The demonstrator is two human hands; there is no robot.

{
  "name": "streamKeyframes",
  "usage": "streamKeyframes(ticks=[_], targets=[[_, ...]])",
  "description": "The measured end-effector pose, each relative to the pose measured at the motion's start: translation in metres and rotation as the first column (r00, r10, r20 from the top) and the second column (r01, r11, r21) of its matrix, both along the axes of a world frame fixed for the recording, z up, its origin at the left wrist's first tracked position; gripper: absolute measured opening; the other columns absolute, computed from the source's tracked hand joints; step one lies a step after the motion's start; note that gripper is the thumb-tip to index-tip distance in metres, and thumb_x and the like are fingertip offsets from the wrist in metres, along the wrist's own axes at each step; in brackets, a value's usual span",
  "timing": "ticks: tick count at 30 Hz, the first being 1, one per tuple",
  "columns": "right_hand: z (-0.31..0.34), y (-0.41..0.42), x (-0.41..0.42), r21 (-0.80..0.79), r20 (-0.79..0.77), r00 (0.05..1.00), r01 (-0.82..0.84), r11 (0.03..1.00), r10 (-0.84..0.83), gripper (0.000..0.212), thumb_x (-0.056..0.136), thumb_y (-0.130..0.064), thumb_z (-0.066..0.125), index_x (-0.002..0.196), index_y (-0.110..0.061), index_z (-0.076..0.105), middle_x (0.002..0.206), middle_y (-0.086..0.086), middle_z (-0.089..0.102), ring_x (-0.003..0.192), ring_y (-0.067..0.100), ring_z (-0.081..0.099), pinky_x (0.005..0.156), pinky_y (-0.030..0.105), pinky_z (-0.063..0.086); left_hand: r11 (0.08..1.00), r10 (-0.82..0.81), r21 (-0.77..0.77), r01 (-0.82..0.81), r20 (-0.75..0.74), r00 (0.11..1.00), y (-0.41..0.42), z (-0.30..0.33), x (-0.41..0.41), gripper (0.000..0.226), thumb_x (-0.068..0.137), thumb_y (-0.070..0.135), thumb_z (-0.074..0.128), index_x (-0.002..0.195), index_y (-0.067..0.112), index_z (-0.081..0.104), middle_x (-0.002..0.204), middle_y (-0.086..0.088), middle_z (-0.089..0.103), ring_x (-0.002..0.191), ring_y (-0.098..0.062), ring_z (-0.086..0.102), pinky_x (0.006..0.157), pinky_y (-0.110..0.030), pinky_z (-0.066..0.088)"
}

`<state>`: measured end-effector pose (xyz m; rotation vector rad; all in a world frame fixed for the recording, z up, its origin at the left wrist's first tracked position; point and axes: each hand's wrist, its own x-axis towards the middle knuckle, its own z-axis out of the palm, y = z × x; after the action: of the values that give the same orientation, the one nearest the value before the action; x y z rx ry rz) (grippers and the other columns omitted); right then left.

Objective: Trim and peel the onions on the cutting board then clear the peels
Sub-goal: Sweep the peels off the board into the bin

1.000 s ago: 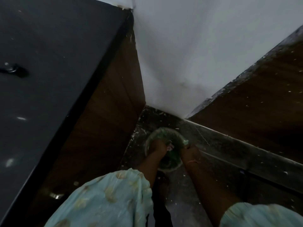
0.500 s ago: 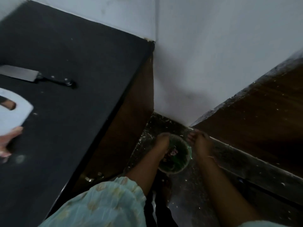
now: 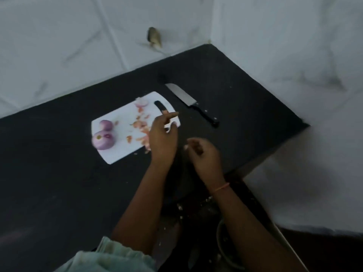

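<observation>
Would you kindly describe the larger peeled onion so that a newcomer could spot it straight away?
Start at the black countertop and find the white cutting board on it. At the board's left end sit two purple onions; the larger peeled onion is the nearer one, at the board's near left corner. It is bigger than the smaller onion just behind it and shows its trimmed top face.

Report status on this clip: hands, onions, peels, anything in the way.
Left hand open above cutting board edge; right hand loosely curled, apparently empty. Two peeled onions on board. Peels uncleared. Knife beside board, not obstructing.
</observation>
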<state>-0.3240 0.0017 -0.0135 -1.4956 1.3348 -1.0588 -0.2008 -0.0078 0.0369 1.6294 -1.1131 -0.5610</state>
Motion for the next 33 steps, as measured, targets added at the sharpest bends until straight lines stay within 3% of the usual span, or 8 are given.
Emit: streamKeyframes(ticks=[2, 6, 10, 15, 20, 25, 29, 33], targets=[[-0.003, -0.006, 0.036, -0.004, -0.061, 0.985, -0.160, 0.987, 0.159, 0.033, 0.081, -0.018, 0.078, 0.112, -0.014, 0.067, 0.109, 0.002, 0.062, 0.088, 0.008, 0.061, 0.078, 0.017, 0.047, 0.991, 0.129, 0.036, -0.130, 0.009, 0.992, -0.001, -0.003, 0.050, 0.035, 0.095, 0.005, 0.056, 0.116, 0.031, 0.068, 0.120, 0.007, 0.063, 0.109, -0.013, 0.062, 0.088, -0.025, 0.056], [-0.008, -0.021, 0.089, -0.098, -0.318, 0.902, -0.338, 0.936, 0.293, 0.075, 0.076, -0.037, 0.080, 0.141, -0.028, 0.044, 0.144, 0.005, 0.034, 0.128, 0.019, 0.039, 0.099, 0.029, 0.042, 0.947, 0.289, 0.067, -0.314, 0.252, 0.924, -0.001, -0.006, 0.123, 0.033, 0.093, 0.012, 0.055, 0.121, 0.020, 0.070, 0.130, 0.002, 0.065, 0.128, -0.019, 0.054, 0.118, -0.043, 0.033], [-0.010, -0.035, 0.111, -0.106, -0.553, 0.775, -0.430, 0.896, 0.306, 0.045, 0.088, -0.027, 0.068, 0.131, -0.024, 0.057, 0.130, 0.004, 0.043, 0.118, 0.020, 0.040, 0.092, 0.038, 0.050, 0.900, 0.257, 0.226, -0.372, 0.412, 0.874, -0.006, -0.011, 0.159, 0.034, 0.099, 0.023, 0.058, 0.132, 0.027, 0.064, 0.154, 0.002, 0.046, 0.151, -0.022, 0.025, 0.122, -0.056, 0.003], [-0.005, -0.056, 0.121, -0.158, -0.377, 0.883, -0.357, 0.921, 0.278, 0.012, 0.090, -0.003, 0.061, 0.098, -0.007, 0.069, 0.102, -0.003, 0.053, 0.087, 0.007, 0.057, 0.080, 0.012, 0.047, 0.896, 0.227, 0.279, -0.345, 0.380, 0.897, -0.019, -0.024, 0.182, 0.036, 0.100, 0.025, 0.057, 0.135, 0.028, 0.061, 0.157, 0.000, 0.042, 0.153, -0.022, 0.021, 0.123, -0.055, 0.005], [0.004, -0.089, 0.133, -0.249, -0.418, 0.888, -0.316, 0.916, 0.193, 0.017, 0.088, -0.016, 0.066, 0.105, -0.014, 0.069, 0.108, 0.000, 0.061, 0.104, 0.015, 0.053, 0.092, 0.036, 0.048, 0.870, 0.182, 0.344, -0.354, 0.442, 0.878, -0.026, -0.032, 0.190, 0.036, 0.100, 0.028, 0.055, 0.136, 0.030, 0.060, 0.157, 0.000, 0.043, 0.152, -0.022, 0.025, 0.125, -0.052, 0.009], [0.007, -0.132, 0.145, -0.258, -0.472, 0.853, -0.378, 0.889, 0.225, 0.053, 0.086, -0.051, 0.052, 0.130, -0.021, 0.055, 0.135, 0.001, 0.050, 0.122, 0.018, 0.043, 0.104, 0.037, 0.039, 0.866, 0.180, 0.305, -0.397, 0.551, 0.815, -0.025, -0.045, 0.186, 0.033, 0.099, 0.021, 0.054, 0.129, 0.026, 0.068, 0.148, 0.000, 0.054, 0.140, -0.019, 0.045, 0.123, -0.044, 0.020], [-0.005, -0.158, 0.171, -0.081, -0.563, 0.676, -0.617, 0.783, 0.475, 0.059, 0.095, -0.052, 0.048, 0.150, -0.033, 0.033, 0.161, 0.003, 0.017, 0.149, 0.022, 0.012, 0.119, 0.040, 0.018, 0.861, 0.248, 0.272, -0.431, 0.516, 0.820, -0.027, -0.048, 0.188, 0.037, 0.098, 0.007, 0.050, 0.124, 0.021, 0.072, 0.144, 0.000, 0.059, 0.133, -0.019, 0.051, 0.119, -0.036, 0.027], [-0.012, -0.141, 0.179, -0.054, -0.691, 0.481, -0.778, 0.625, 0.539, 0.064, 0.092, -0.063, 0.037, 0.146, -0.029, 0.040, 0.155, 0.006, 0.032, 0.147, 0.023, 0.016, 0.119, 0.048, 0.022, 0.866, 0.280, 0.230, -0.444, 0.513, 0.811, -0.028, -0.052, 0.187, 0.037, 0.095, 0.001, 0.051, 0.120, 0.016, 0.074, 0.141, -0.003, 0.061, 0.130, -0.022, 0.055, 0.114, -0.035, 0.035]])
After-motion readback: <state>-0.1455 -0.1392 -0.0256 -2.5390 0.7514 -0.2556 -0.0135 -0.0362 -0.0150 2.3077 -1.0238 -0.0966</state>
